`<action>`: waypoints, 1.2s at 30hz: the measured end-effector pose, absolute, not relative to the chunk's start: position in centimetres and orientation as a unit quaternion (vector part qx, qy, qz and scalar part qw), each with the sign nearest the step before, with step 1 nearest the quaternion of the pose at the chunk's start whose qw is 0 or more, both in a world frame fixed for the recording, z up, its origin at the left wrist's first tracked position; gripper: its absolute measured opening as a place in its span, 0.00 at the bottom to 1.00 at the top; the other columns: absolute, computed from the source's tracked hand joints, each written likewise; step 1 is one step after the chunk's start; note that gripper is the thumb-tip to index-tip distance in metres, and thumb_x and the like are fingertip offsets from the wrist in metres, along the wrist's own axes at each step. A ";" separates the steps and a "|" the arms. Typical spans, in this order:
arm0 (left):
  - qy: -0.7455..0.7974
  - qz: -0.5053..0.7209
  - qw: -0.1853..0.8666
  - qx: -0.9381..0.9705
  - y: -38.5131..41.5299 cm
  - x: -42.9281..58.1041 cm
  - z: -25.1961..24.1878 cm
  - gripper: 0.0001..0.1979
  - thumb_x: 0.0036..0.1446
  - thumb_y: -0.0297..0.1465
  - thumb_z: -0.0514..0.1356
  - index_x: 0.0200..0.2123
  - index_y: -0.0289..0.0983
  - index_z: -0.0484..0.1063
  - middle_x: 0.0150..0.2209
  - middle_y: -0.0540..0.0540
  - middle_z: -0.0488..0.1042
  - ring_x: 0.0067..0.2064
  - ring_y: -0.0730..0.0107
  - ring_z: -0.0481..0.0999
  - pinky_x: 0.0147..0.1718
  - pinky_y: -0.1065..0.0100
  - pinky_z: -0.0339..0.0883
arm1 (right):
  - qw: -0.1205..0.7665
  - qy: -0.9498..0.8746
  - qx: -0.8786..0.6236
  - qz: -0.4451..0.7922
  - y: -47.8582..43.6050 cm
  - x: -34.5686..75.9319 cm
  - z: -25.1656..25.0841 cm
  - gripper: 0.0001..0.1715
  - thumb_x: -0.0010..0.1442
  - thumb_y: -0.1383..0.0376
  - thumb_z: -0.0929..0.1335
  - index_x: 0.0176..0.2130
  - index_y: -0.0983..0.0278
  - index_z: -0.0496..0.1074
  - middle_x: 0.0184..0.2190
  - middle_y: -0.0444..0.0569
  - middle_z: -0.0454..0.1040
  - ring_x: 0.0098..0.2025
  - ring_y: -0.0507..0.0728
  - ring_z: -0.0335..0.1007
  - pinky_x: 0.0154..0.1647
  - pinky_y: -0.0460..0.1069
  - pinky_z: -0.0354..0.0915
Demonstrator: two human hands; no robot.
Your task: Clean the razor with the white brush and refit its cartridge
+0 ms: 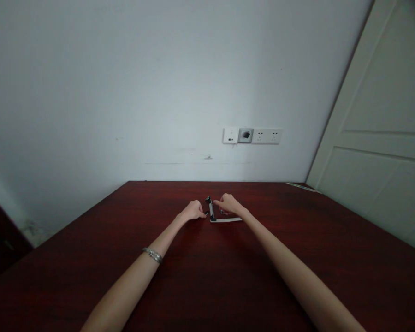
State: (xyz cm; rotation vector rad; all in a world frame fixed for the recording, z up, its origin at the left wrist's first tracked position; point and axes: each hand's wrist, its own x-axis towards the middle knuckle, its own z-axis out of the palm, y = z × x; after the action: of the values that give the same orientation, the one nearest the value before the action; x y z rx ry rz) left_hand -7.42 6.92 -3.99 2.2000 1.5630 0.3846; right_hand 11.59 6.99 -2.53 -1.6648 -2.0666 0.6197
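Note:
On the dark red table, a narrow grey-white strip with black end pieces stands between my hands, its exact kind unclear. A second pale flat strip runs rightward from its near end, so the two form an L. My left hand is just left of the upright strip, fingers closed on a small black piece. To the right, my right hand is curled, with the index finger pointing at the strip. Something small and dark shows under its fingers, too small to name.
A pale wall rises behind the table's far edge, with a row of sockets on it. At the right stands a white panelled door. A thin pale strip lies at the far right table edge.

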 end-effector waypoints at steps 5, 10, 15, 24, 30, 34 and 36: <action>0.568 0.141 0.225 0.779 6.6 -7.4 -3.5 0.05 0.42 0.29 0.64 0.21 0.32 0.76 0.19 0.47 0.72 0.23 0.72 0.71 0.24 0.74 0.61 | 0.254 -0.719 -0.592 0.260 6.9 13.2 -1.3 0.25 0.58 0.56 0.62 0.16 0.67 0.66 0.13 0.48 0.69 0.12 0.48 0.61 0.14 0.42 0.59; 0.581 0.133 0.266 0.758 6.1 -7.3 -2.8 0.07 0.45 0.28 0.62 0.20 0.30 0.75 0.14 0.48 0.68 0.17 0.77 0.65 0.18 0.75 0.61 | 0.279 -0.698 -0.590 0.294 6.8 14.5 -0.6 0.23 0.59 0.57 0.62 0.18 0.67 0.67 0.11 0.46 0.68 0.12 0.48 0.61 0.15 0.42 0.59; 0.563 0.138 0.284 0.764 6.0 -8.0 -2.3 0.07 0.46 0.26 0.60 0.20 0.29 0.74 0.16 0.48 0.70 0.17 0.77 0.66 0.17 0.76 0.61 | 0.288 -0.719 -0.558 0.298 6.4 14.9 -0.4 0.21 0.58 0.60 0.62 0.20 0.68 0.68 0.11 0.43 0.66 0.12 0.48 0.60 0.14 0.42 0.58; 0.500 0.183 0.347 0.772 7.1 -9.4 -1.6 0.07 0.46 0.28 0.60 0.23 0.30 0.76 0.17 0.48 0.70 0.17 0.80 0.65 0.16 0.77 0.59 | 0.281 -0.818 -0.437 0.247 5.8 14.1 -0.5 0.10 0.51 0.66 0.67 0.35 0.69 0.75 0.25 0.47 0.75 0.23 0.48 0.67 0.22 0.41 0.61; 0.448 0.225 0.387 0.774 6.2 -9.2 0.2 0.09 0.47 0.30 0.60 0.25 0.30 0.76 0.18 0.48 0.70 0.19 0.78 0.67 0.17 0.76 0.59 | 0.304 -0.809 -0.386 0.322 5.3 13.4 0.2 0.16 0.51 0.65 0.68 0.41 0.67 0.74 0.34 0.49 0.77 0.27 0.49 0.69 0.21 0.41 0.64; 0.436 0.226 0.389 0.779 5.9 -8.9 0.8 0.10 0.47 0.32 0.60 0.25 0.30 0.76 0.18 0.47 0.70 0.19 0.78 0.67 0.17 0.76 0.59 | 0.305 -0.803 -0.370 0.353 5.3 13.2 0.3 0.16 0.50 0.65 0.68 0.41 0.68 0.73 0.34 0.50 0.76 0.28 0.50 0.70 0.19 0.41 0.64; 0.429 0.228 0.391 0.782 5.8 -8.7 0.9 0.09 0.47 0.31 0.60 0.26 0.29 0.76 0.19 0.47 0.71 0.20 0.78 0.67 0.18 0.76 0.59 | 0.308 -0.800 -0.367 0.362 5.4 13.2 0.3 0.16 0.50 0.64 0.68 0.40 0.68 0.73 0.34 0.51 0.76 0.28 0.50 0.69 0.18 0.41 0.63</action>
State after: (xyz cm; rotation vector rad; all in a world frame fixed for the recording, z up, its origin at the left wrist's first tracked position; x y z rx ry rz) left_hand -8.70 5.82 0.93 1.9857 1.0890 0.5781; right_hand 13.21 5.42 0.29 -0.9713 -2.1141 0.9568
